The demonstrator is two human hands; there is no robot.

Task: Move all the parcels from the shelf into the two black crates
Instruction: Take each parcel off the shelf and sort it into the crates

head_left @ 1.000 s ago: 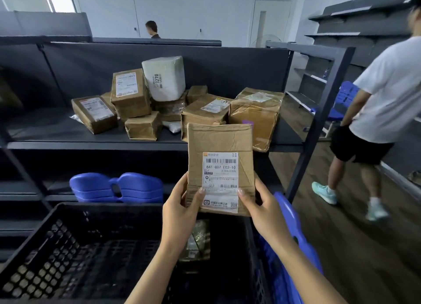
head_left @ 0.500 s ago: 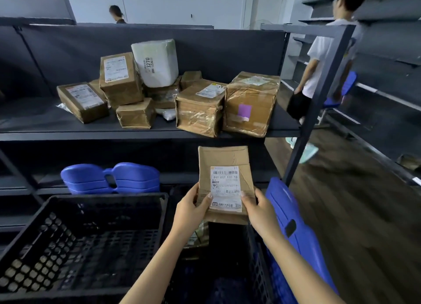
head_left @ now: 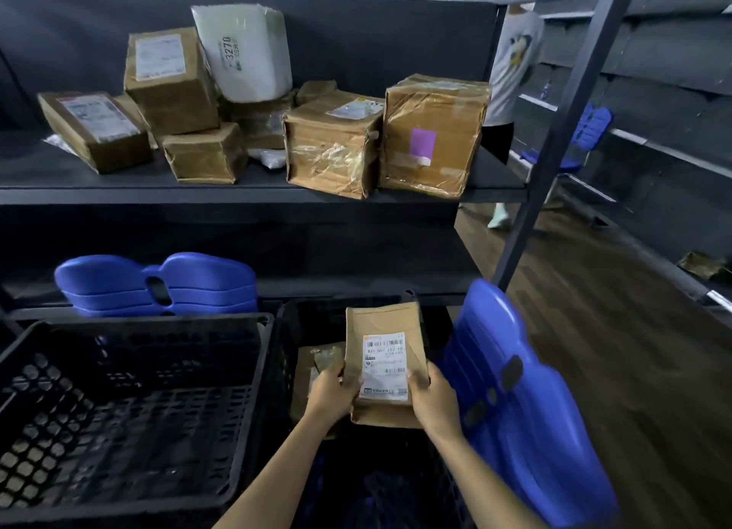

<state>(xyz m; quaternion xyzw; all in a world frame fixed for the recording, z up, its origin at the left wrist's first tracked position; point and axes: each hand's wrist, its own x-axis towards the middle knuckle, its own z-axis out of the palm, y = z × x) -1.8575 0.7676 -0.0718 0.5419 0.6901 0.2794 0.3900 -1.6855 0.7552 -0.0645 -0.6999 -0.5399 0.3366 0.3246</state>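
- Left hand [head_left: 330,390] gripped the lower left edge of the flat brown parcel [head_left: 382,322], thumb on the front and fingers curled behind.
- Right hand [head_left: 433,402] pinched the lower right edge the same way, thumb beside the white label [head_left: 384,366].
- The hold at both bottom corners looked meant to steady the thin parcel, label up, so it could be laid down rather than dropped.
- The parcel hung low over the right black crate [head_left: 283,354], top edge tipped away, not released. Could not tell whether its underside touched anything.
- A second brown parcel [head_left: 311,370] lay in that crate, just left of the held one and partly hidden by the left hand.
- Left black crate [head_left: 138,324] stood just beside the right one, with no parcel visible inside.
- Blue seat back [head_left: 515,390] rose just right of the right crate, and stacked blue seat backs [head_left: 158,283] sat behind the left one. The crates probably rested on chairs to stay in easy reach under the pile.
- Shelf [head_left: 158,196] above carried the rest of the parcels. A white soft pack [head_left: 245,49] leaned on top at the back, and a taped box with purple sticker [head_left: 431,132] sat at the right end, slightly over the front edge.
- Judged early in the task, with most parcels not yet moved.
- A person in a white T-shirt [head_left: 515,53] stood beyond the shelf post, well apart.
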